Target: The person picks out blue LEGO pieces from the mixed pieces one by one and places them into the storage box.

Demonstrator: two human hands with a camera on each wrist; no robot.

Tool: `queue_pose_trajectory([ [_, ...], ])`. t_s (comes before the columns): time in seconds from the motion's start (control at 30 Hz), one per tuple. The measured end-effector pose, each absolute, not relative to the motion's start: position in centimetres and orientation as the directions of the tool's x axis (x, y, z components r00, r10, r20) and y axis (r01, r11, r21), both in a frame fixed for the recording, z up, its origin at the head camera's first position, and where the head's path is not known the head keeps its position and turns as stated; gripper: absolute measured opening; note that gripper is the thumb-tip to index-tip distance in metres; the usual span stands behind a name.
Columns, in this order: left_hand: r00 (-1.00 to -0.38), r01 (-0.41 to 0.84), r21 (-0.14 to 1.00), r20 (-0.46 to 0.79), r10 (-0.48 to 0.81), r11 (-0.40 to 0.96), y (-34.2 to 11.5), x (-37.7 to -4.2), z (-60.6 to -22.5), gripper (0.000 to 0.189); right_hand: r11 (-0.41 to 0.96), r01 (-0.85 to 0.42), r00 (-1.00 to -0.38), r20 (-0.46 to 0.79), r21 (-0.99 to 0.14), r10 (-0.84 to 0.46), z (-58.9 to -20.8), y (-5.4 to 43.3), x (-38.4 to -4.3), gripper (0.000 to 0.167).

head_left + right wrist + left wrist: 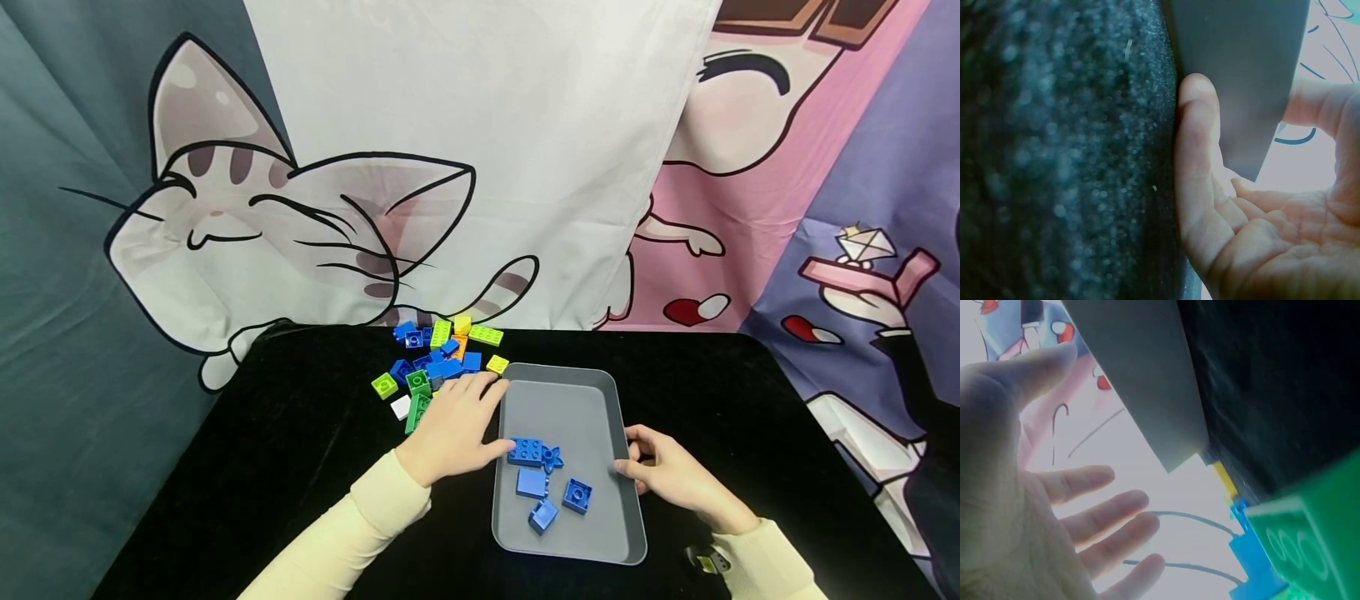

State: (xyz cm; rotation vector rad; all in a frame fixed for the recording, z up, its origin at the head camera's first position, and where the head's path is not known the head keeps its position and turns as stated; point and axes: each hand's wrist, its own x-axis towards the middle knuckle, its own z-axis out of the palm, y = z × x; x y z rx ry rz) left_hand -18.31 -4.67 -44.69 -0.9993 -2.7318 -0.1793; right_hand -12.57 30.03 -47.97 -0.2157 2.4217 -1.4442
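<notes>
A grey tray (558, 412) lies on the black-covered table, with several blue building blocks (532, 482) and a small blue flower-shaped piece (552, 458) inside. My right hand (671, 471) pinches the tray's right rim, thumb over the edge and fingers against the outer wall. In the right wrist view, that hand's fingers (1196, 137) lie along the side wall near the cloth. My left hand (453, 429) hovers by the tray's left rim, fingers spread, its thumb tip overlapping a blue block (526, 452). The left wrist view shows its palm (997, 506) with nothing in it.
A loose pile of blue blocks (446, 369), green blocks (417, 383), yellow blocks (462, 324) and a white block (401, 407) sits left of the tray, partly behind my left hand. A printed cat curtain (480, 125) hangs behind the table (300, 467).
</notes>
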Motion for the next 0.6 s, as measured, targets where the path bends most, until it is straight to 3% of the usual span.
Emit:
queue_pose_trajectory([
  [0.6, -0.820, 0.526, 0.038, 0.290, 0.494, 0.850, -8.2, -21.8, -44.9, 0.074, 0.479, 0.011, -0.938, -0.175, -0.878, -0.299, -47.9, 30.2, -12.7, 0.042],
])
